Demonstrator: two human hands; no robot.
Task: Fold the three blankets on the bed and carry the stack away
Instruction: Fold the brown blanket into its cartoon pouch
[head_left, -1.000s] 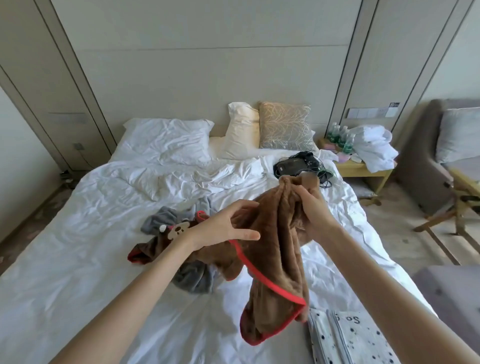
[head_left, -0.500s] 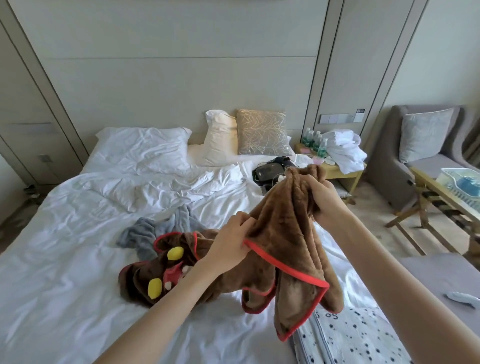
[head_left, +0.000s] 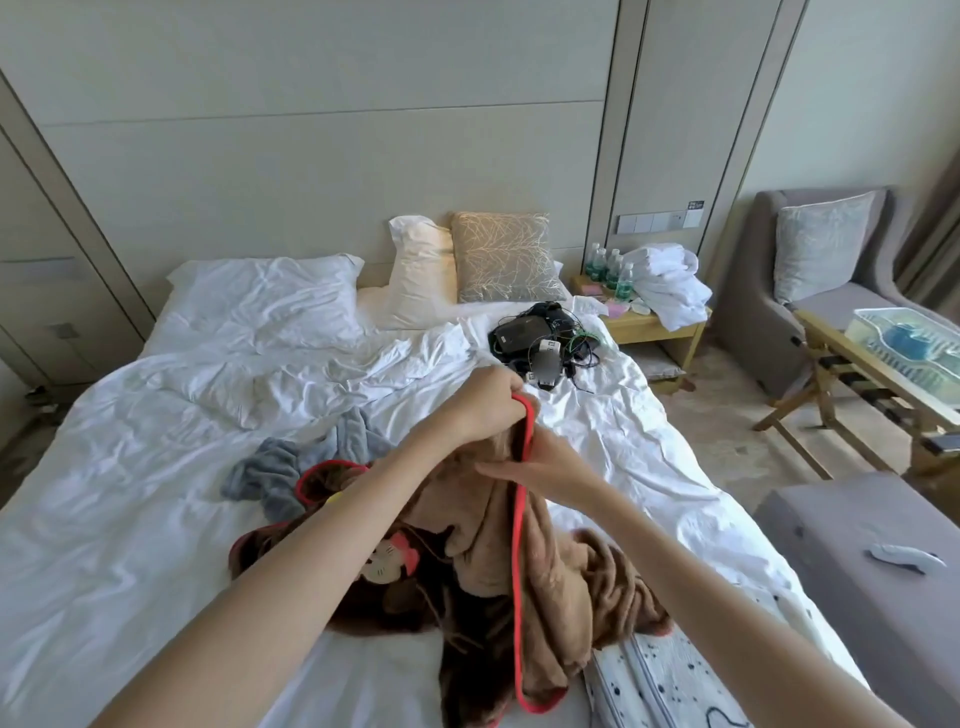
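Observation:
A brown fleece blanket (head_left: 550, 587) with a red edge and a cartoon patch hangs in a bunch over the white bed (head_left: 130, 493). My left hand (head_left: 485, 402) grips the top of its red hem, held highest. My right hand (head_left: 540, 465) pinches the same hem just below and to the right. A crumpled grey blanket (head_left: 291, 467) lies on the sheet behind the brown one, partly hidden by it. At the bed's near right corner lies a white blanket with dark spots (head_left: 670, 680).
A black bag with tangled cables (head_left: 540, 338) sits on the bed near the pillows (head_left: 498, 257). A bedside table (head_left: 649, 322) carries bottles and white towels. To the right stand a grey bench (head_left: 857, 551), a wooden stand (head_left: 857, 364) and an armchair (head_left: 810, 275).
My left hand has risen and taken the red hem at the top. The right hand has dropped to pinch the hem just under it. The view turned slightly right.

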